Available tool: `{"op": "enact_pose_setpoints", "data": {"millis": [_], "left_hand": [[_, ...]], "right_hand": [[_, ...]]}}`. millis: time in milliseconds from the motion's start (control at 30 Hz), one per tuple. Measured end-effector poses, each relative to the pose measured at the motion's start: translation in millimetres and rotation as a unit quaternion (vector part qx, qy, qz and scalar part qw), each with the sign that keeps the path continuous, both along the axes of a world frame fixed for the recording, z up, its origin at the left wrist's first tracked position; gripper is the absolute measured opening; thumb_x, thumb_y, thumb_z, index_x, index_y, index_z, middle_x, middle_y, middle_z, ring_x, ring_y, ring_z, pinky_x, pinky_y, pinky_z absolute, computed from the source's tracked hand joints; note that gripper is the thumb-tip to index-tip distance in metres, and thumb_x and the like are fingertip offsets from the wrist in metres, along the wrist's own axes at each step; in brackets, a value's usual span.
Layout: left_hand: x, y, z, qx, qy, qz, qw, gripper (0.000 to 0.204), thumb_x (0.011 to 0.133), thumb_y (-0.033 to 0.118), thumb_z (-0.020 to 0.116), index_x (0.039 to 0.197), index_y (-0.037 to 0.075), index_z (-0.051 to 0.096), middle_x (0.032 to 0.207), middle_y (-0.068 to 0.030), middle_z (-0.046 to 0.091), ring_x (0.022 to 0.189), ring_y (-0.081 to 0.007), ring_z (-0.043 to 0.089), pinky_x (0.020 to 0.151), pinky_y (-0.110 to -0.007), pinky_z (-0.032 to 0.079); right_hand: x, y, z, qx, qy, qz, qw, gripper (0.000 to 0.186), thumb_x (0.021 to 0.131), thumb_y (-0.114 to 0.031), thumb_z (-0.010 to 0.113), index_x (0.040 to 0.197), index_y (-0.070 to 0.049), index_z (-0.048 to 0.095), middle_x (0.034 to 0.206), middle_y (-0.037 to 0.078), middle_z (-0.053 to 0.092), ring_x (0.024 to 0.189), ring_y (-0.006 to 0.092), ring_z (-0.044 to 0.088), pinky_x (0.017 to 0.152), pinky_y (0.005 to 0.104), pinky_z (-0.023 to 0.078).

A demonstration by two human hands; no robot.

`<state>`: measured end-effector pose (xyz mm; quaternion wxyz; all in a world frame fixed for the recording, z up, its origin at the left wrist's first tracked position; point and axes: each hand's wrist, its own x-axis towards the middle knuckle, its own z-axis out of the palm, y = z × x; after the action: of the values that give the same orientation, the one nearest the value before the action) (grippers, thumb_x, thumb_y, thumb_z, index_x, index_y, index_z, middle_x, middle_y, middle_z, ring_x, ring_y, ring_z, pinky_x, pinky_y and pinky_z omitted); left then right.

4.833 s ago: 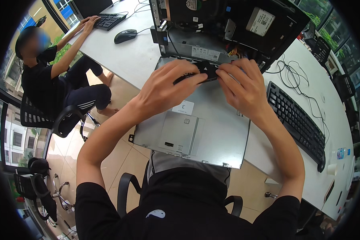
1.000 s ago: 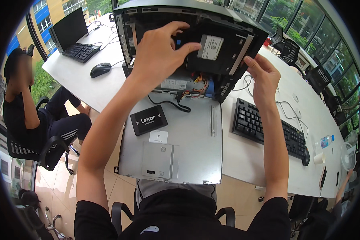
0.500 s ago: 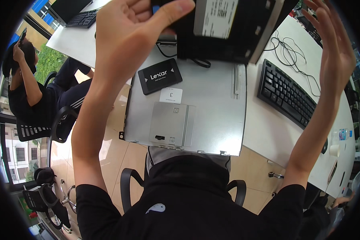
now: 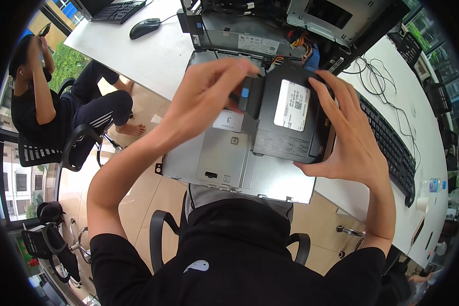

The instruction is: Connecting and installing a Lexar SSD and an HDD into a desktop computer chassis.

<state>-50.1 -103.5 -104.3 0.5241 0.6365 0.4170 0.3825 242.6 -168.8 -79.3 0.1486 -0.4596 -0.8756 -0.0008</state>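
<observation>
A boxy black computer drive (image 4: 285, 140) with a white label and a blue tab is tilted above the silver metal panel (image 4: 285, 183). My right hand (image 4: 354, 127) spans its right side, fingers at the far corner and thumb at the near one. At the drive's left end, beside the blue tab, my left hand (image 4: 204, 102) is curled with its fingertips against the black edge; some of its fingers are hidden. A white card (image 4: 228, 121) shows on the panel, partly behind my left hand. The black solid-state drive seen earlier is hidden.
Beyond the panel stands an opened computer case (image 4: 260, 38) with cables inside. A mouse (image 4: 145, 28) lies on the white desk at the left, a black keyboard (image 4: 390, 140) at the right near loose cables (image 4: 377, 76). Another person (image 4: 41, 92) sits at the left.
The drive has come down and nearer, turning flatter above the panel. My right hand has moved inward onto its right side. My left hand has come lower, and the open case now shows.
</observation>
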Motion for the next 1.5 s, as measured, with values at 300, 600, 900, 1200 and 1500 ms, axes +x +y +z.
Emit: {"op": "enact_pose_setpoints", "data": {"millis": [300, 600, 900, 1200, 1500], "left_hand": [[-13, 65, -37, 0.511, 0.331, 0.001, 0.793, 0.026, 0.101, 0.021, 0.076, 0.121, 0.005, 0.079, 0.117, -0.0099, 0.078, 0.104, -0.0306, 0.067, 0.088, -0.04, 0.057], [-7, 77, -30, 0.527, 0.311, 0.062, 0.788, 0.017, 0.097, 0.018, 0.079, 0.106, 0.003, 0.082, 0.101, -0.0099, 0.08, 0.091, -0.0284, 0.073, 0.081, -0.039, 0.059], [-4, 72, -28, 0.474, 0.247, 0.071, 0.842, 0.021, 0.095, 0.017, 0.083, 0.109, 0.002, 0.083, 0.098, -0.0121, 0.08, 0.072, -0.0213, 0.07, 0.07, -0.032, 0.057], [-19, 60, -37, 0.496, 0.233, 0.043, 0.835, 0.028, 0.092, 0.021, 0.088, 0.114, 0.003, 0.082, 0.107, -0.0099, 0.079, 0.083, -0.0218, 0.07, 0.07, -0.034, 0.056], [-61, 21, -37, 0.375, 0.326, -0.007, 0.868, 0.051, 0.086, 0.026, 0.094, 0.13, 0.006, 0.077, 0.126, -0.0102, 0.074, 0.117, -0.0289, 0.067, 0.102, -0.041, 0.056]], "right_hand": [[17, 11, -23, -0.101, 0.002, 0.004, 0.995, 0.124, 0.055, -0.045, 0.098, 0.161, -0.004, 0.048, 0.166, 0.024, 0.041, 0.146, 0.0468, 0.047, 0.12, 0.0585, 0.044], [14, 20, -33, -0.068, 0.006, 0.016, 0.998, 0.111, 0.061, -0.046, 0.095, 0.156, -0.004, 0.054, 0.162, 0.026, 0.043, 0.143, 0.0476, 0.047, 0.115, 0.0552, 0.049], [2, 36, -39, -0.063, -0.04, -0.012, 0.997, 0.121, 0.062, -0.058, 0.094, 0.163, -0.008, 0.05, 0.168, 0.025, 0.04, 0.152, 0.0468, 0.042, 0.123, 0.0578, 0.042], [9, 21, -33, -0.04, -0.058, -0.001, 0.998, 0.117, 0.072, -0.074, 0.089, 0.159, -0.006, 0.052, 0.169, 0.029, 0.039, 0.157, 0.0496, 0.037, 0.124, 0.0591, 0.039], [1, 23, -22, 0.012, 0.125, 0.027, 0.992, 0.055, 0.088, -0.032, 0.091, 0.128, 0.002, 0.073, 0.128, 0.019, 0.075, 0.114, 0.0374, 0.072, 0.099, 0.046, 0.058]]}}
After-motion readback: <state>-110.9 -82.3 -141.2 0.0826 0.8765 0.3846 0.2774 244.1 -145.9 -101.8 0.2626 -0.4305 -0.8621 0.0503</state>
